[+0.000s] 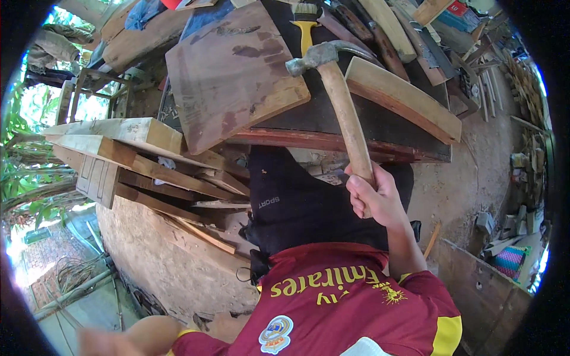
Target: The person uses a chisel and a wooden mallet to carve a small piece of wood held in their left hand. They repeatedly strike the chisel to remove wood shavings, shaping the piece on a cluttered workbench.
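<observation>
My right hand (380, 193) is closed around the lower end of a claw hammer's (344, 110) pale wooden handle. The hammer stands up over the near edge of a dark workbench (309, 110), its metal head toward the far side. Just right of the head lies a thick, slightly curved wooden block (404, 101). Left of it a broad, stained wooden board (231, 77) rests at an angle and juts past the bench edge. Low at the left, my left hand (104, 343) is out to the side, away from the bench; motion blurs its fingers.
Beyond the hammer lies a yellow-handled brush (306, 35). Wood pieces and tools, including a long wooden bar (389, 26), crowd the bench's far right. Long timber beams (142, 133) are stacked at my left, their ends near my legs. A large wooden panel (481, 291) is at lower right.
</observation>
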`<move>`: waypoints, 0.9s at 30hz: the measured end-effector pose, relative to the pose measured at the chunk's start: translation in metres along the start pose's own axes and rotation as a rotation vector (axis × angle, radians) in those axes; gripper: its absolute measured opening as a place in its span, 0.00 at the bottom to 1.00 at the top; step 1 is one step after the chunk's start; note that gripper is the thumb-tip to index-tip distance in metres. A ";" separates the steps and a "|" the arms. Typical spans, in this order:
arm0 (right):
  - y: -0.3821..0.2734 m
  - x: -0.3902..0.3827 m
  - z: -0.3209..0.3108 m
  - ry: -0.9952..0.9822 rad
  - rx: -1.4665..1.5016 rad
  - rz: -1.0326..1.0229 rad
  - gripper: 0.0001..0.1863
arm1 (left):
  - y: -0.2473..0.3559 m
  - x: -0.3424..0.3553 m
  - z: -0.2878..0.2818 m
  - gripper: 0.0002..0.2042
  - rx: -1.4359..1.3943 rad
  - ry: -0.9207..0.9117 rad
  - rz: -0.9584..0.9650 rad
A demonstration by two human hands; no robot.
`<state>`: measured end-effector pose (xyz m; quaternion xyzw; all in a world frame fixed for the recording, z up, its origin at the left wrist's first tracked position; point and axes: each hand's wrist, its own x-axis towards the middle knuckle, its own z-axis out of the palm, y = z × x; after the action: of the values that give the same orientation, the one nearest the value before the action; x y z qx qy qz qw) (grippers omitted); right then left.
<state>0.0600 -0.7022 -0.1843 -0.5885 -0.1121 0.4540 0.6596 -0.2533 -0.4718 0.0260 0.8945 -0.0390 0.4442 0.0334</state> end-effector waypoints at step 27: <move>-0.033 -0.005 0.013 0.012 -0.136 -0.185 0.05 | 0.128 -0.389 0.212 0.23 -1.397 0.369 -2.380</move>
<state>0.0635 -0.6937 -0.1495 -0.6215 -0.1925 0.3792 0.6580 -0.3325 -0.6032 -0.4093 0.1172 0.5306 0.1483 0.8263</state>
